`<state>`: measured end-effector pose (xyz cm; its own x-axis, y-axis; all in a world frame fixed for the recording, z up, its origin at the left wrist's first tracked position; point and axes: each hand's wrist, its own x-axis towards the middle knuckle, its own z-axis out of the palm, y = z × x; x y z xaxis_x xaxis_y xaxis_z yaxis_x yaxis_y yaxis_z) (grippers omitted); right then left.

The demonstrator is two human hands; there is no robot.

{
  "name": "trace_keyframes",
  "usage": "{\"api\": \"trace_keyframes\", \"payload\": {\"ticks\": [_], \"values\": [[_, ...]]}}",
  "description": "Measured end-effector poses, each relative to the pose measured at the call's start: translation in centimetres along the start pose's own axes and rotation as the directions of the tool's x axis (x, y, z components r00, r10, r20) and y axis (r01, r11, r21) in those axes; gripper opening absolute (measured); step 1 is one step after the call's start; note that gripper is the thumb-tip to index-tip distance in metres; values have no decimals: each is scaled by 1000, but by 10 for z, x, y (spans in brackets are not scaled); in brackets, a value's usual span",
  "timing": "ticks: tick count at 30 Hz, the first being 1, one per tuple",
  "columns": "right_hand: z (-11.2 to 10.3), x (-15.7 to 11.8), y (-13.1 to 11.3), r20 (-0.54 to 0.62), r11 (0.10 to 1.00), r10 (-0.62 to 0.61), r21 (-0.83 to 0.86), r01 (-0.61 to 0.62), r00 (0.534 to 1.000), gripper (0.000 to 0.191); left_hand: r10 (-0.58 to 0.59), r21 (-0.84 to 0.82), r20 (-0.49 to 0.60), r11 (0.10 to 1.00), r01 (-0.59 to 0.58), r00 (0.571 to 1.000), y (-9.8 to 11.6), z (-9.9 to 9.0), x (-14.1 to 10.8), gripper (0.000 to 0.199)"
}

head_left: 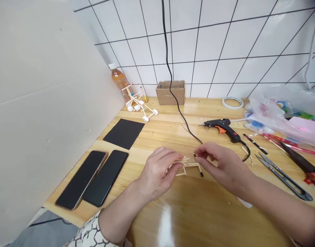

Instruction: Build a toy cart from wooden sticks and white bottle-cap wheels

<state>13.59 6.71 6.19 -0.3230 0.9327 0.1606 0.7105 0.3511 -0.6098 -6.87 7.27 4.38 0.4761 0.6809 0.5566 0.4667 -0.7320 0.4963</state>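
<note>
In the lower middle of the frame, the left hand pinched one stick assembly, while the right hand curled thumb and finger around a black tip, grip unclear. Two phones lay lower left, one glue gun right of centre; one bottle's label, upper left, was unreadably small.

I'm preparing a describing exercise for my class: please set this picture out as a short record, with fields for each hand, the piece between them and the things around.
Left hand: pinching a stick frame
Right hand: at a black tip; grip unclear
Piece: thin pale sticks, partly hidden by the left hand
Left side: two phones, black sheet
Back: bottle, wheeled stick model, cardboard box, tape roll
Right side: glue gun, snips, scissors
</note>
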Motion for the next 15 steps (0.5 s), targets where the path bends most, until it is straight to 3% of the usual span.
{"api": "trace_keyframes", "payload": {"ticks": [6,15], "values": [[17,1,-4,-20,998,-52,28,53,998,13,13,4,4,1000,-13,1000,-1,0,0,15],[20,4,-9,-20,992,-96,75,97,995,7,27,1,27,1000,-28,999,-2,-2,0,15]]}}
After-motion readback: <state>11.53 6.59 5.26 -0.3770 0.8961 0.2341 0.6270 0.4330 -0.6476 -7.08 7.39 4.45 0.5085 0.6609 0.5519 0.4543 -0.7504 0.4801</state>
